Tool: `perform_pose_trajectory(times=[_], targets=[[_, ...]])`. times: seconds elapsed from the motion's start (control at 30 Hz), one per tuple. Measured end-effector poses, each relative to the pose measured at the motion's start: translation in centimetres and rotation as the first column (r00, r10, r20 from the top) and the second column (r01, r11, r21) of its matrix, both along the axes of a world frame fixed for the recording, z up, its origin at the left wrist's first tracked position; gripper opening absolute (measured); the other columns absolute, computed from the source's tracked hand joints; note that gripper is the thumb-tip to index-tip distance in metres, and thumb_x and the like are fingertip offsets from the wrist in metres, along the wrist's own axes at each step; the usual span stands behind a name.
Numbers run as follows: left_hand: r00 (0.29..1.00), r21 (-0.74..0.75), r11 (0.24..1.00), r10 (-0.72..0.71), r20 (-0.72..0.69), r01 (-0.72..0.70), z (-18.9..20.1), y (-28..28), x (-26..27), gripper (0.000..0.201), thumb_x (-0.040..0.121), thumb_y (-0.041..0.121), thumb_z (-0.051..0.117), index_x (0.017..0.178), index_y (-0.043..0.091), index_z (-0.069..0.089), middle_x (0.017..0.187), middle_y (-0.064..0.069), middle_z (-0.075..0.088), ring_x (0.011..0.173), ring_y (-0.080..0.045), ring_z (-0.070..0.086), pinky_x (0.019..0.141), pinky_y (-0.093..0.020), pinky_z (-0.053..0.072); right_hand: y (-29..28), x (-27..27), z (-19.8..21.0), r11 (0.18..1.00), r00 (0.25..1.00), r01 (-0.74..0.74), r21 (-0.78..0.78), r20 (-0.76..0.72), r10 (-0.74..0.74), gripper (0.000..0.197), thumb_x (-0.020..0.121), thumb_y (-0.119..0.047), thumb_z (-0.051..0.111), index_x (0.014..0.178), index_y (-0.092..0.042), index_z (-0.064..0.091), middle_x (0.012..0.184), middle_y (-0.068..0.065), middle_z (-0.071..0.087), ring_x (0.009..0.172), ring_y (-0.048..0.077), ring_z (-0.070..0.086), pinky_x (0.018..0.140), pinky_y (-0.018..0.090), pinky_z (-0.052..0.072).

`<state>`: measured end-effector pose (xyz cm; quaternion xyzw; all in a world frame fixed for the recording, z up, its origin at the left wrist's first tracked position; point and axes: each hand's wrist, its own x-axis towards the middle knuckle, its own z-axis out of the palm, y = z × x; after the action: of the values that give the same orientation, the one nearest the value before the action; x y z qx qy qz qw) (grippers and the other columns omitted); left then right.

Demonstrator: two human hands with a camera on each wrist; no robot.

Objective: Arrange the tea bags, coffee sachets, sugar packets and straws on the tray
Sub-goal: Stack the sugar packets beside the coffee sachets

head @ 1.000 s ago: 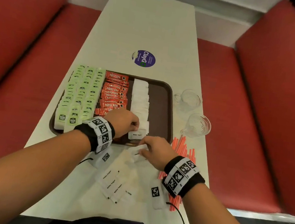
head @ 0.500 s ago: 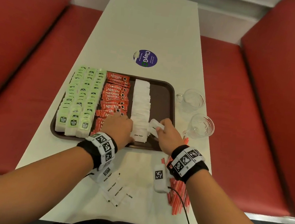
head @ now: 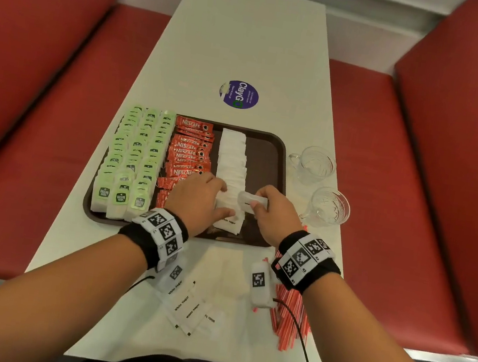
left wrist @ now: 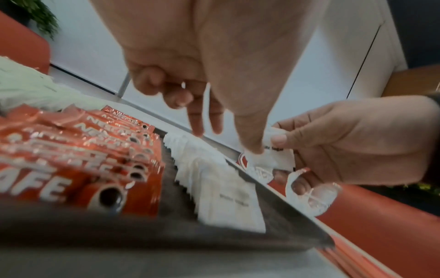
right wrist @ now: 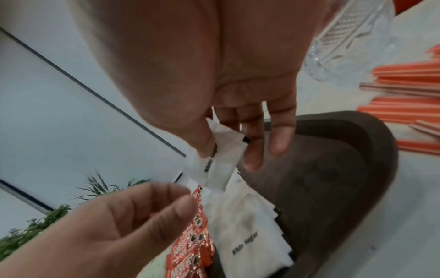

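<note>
A dark brown tray (head: 269,154) holds rows of green tea bags (head: 137,154), red coffee sachets (head: 190,149) and a line of white sugar packets (head: 231,158). My right hand (head: 256,203) pinches a white sugar packet (head: 245,200) between thumb and fingers, just right of the line's near end; the right wrist view shows the sugar packet (right wrist: 223,169) hanging above the row. My left hand (head: 217,196) rests over the near end of the sugar line and holds nothing, with the thumb (left wrist: 252,144) close to the held packet. Loose sugar packets (head: 189,306) and red straws (head: 289,316) lie on the table.
Two clear glass cups (head: 314,163) (head: 329,209) stand on the table right of the tray. A round purple sticker (head: 239,94) sits beyond the tray. The tray's right strip (head: 262,178) is bare. Red bench seats flank the narrow white table (head: 253,29).
My right hand lifted a sugar packet from the table in front of the tray and carried it forward over the tray beside the sugar line. My left hand stayed at the line's near end.
</note>
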<state>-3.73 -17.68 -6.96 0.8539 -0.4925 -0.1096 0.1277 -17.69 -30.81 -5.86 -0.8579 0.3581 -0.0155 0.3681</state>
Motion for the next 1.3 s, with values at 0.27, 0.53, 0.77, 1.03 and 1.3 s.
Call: perform_pose_trajectory(times=[0.27, 0.53, 0.77, 1.03, 1.3], targets=[[0.975, 0.042, 0.985, -0.161, -0.150, 0.169, 1.1, 0.2, 1.0, 0.025, 0.095, 0.041, 0.060, 0.111, 0.024, 0.070, 0.085, 0.004, 0.064, 0.083, -0.017, 0.058, 0.069, -0.031, 0.041, 1.0, -0.7, 0.6, 0.996, 0.996, -0.087, -0.016, 0.035, 0.087, 0.019, 0.092, -0.032, 0.067, 0.106, -0.020, 0.060, 0.094, -0.006, 0.061, 0.082, 0.010, 0.058, 0.072, 0.025, 0.047], [0.991, 0.263, 0.956, -0.117, -0.066, 0.130, -1.4, 0.5, 0.7, 0.035, 0.091, 0.048, 0.063, 0.117, 0.025, 0.067, 0.103, 0.002, 0.070, 0.096, -0.021, 0.063, 0.083, -0.036, 0.052, 2.3, -3.6, -0.3, 0.950, 0.944, -0.305, -0.060, -0.154, 0.293, 0.022, 0.087, -0.043, 0.071, 0.096, -0.025, 0.061, 0.086, -0.013, 0.061, 0.075, 0.001, 0.054, 0.067, 0.021, 0.042], [0.992, 0.194, 0.975, -0.118, 0.048, 0.107, -1.4, -0.4, -0.3, 0.035, 0.078, 0.055, 0.074, 0.091, 0.030, 0.055, 0.093, 0.007, 0.059, 0.089, -0.019, 0.055, 0.078, -0.035, 0.047, 6.4, -4.8, -0.8, 0.814, 0.755, -0.580, -0.006, -0.379, 0.535, 0.042, 0.078, -0.060, 0.073, 0.096, -0.024, 0.060, 0.090, -0.008, 0.063, 0.081, 0.014, 0.057, 0.076, 0.034, 0.052], [0.967, 0.277, 0.941, -0.231, 0.112, 0.193, -1.5, -1.8, -1.0, 0.022, 0.087, 0.052, 0.066, 0.094, 0.031, 0.065, 0.100, 0.004, 0.066, 0.096, -0.021, 0.058, 0.077, -0.033, 0.043, 9.5, -4.7, -1.3, 0.737, 0.627, -0.676, 0.018, -0.512, 0.587, 0.062, 0.068, -0.065, 0.078, 0.107, -0.022, 0.055, 0.101, -0.003, 0.062, 0.086, 0.021, 0.057, 0.074, 0.036, 0.052], [0.966, 0.146, 0.956, -0.258, 0.017, 0.253, 0.4, 2.0, -1.7, 0.024, 0.091, 0.051, 0.057, 0.090, 0.028, 0.066, 0.087, 0.006, 0.064, 0.087, -0.018, 0.060, 0.075, -0.034, 0.050, 11.1, -4.6, -1.2, 0.715, 0.599, -0.699, -0.016, -0.558, 0.574, 0.055, 0.075, -0.054, 0.079, 0.109, -0.015, 0.062, 0.106, 0.003, 0.062, 0.092, 0.024, 0.060, 0.081, 0.039, 0.054]])
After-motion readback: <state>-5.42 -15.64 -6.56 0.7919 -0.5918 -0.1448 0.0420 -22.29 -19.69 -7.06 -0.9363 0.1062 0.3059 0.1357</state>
